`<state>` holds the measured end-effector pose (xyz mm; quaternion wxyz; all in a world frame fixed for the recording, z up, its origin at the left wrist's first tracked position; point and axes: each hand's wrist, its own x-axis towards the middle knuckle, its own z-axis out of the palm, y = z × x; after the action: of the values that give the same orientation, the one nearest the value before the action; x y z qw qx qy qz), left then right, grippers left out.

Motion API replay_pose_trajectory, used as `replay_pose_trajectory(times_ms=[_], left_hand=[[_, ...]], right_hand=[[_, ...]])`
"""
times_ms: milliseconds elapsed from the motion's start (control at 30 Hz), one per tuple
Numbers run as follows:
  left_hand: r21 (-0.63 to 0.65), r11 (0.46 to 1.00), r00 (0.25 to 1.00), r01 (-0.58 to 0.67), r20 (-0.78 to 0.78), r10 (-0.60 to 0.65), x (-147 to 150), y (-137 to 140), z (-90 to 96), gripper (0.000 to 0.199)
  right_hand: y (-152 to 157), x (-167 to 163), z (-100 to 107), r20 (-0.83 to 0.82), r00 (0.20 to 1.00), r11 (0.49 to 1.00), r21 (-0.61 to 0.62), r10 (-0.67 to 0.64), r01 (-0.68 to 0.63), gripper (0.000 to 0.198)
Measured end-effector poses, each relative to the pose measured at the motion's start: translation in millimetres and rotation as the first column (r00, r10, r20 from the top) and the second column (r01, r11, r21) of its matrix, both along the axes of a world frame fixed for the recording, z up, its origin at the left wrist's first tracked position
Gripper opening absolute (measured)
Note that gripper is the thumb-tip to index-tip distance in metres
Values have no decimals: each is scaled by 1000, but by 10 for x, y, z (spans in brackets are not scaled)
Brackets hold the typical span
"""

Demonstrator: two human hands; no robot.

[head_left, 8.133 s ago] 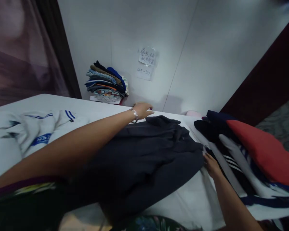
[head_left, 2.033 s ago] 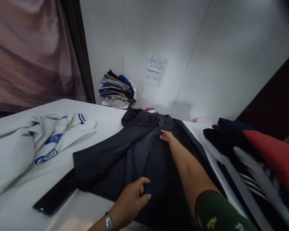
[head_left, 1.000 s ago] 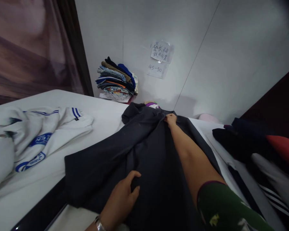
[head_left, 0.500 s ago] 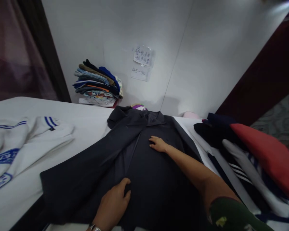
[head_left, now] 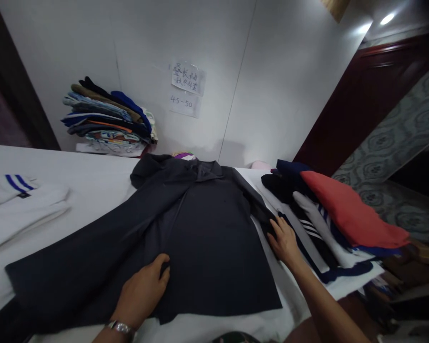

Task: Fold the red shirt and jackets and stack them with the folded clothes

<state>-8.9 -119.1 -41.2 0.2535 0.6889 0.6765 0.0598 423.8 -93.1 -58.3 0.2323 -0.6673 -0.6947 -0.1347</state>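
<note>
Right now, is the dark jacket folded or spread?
Spread: the dark jacket lies across the table, its collar toward the wall, a sleeve out on each side.

Pale panelled wall (head_left: pixel 279 90), paper signs (head_left: pixel 188 78) taped on; dark red woodwork (head_left: pixel 353 105), patterned wallpaper (head_left: pixel 379 143) right; ceiling lamp (head_left: pixel 387 19) lit.

There's free tabletop (head_left: pixel 93 186) between the white garment (head_left: pixel 25 209) and the dark jacket (head_left: pixel 214 243), but heaped clothes (head_left: pixel 346 209) crowd the right hand (head_left: pixel 284 240)
</note>
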Motion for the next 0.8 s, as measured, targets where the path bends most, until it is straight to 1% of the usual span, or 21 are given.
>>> replay_pose_trajectory(times_ms=[33, 67, 133, 200, 233, 267, 333, 400, 467, 533, 600, 667, 733, 767, 800], left_hand=[[6, 1000, 1000, -12, -7, 12, 8, -2, 4, 39], [9, 1000, 1000, -24, -16, 25, 15, -5, 8, 39], [16, 999, 999, -43, -29, 43, 28, -10, 15, 39], [20, 998, 998, -52, -38, 53, 35, -12, 24, 39], [22, 998, 998, -53, -41, 54, 36, -13, 28, 40], [23, 998, 998, -54, -43, 55, 34, -12, 31, 40], [25, 999, 998, -49, -43, 50, 27, -11, 32, 40], [34, 999, 999, -37, -38, 38, 16, -11, 25, 40], [41, 999, 999, -23, -37, 25, 4, -16, 16, 41], [33, 999, 999, -2, -50, 3, -7, -24, 21, 42], [42, 999, 996, 15, -92, -11, -10, -27, 65, 45], [119, 993, 986, 10, -166, 10, 15, -12, 170, 48], [245, 969, 979, -3, -195, 53, 95, 33, 340, 49], [301, 954, 984, -9, -165, 61, 164, 68, 440, 49], [337, 942, 994, -13, -98, 49, 255, 110, 543, 48]], right_hand=[[-70, 56, -19, -39, 998, 998, -7, -56, 55, 52], [-123, 104, -35, -102, 989, 994, -43, -108, 104, 56], [-177, 180, -63, -274, 939, 968, -195, -208, 157, 65], [-169, 242, -80, -454, 851, 938, -325, -266, 119, 64], [-144, 272, -78, -543, 796, 934, -347, -268, 78, 58], [-108, 302, -65, -622, 741, 939, -341, -253, 35, 50], [-10, 361, 14, -740, 642, 956, -290, -200, -36, 36], [105, 415, 179, -795, 582, 964, -257, -170, -69, 35], [220, 455, 429, -853, 512, 983, -166, -105, -76, 37], [326, 469, 726, -916, 400, 999, -24, -3, -48, 33], [427, 442, 1014, -955, 287, 997, 82, 79, -2, 25], [528, 353, 1243, -974, 185, 991, 134, 135, -13, 22], [617, 186, 1385, -978, 102, 982, 176, 183, -70, 25], [649, 70, 1422, -976, 80, 976, 191, 200, -107, 28], [667, -68, 1435, -974, 75, 968, 199, 212, -150, 31]])
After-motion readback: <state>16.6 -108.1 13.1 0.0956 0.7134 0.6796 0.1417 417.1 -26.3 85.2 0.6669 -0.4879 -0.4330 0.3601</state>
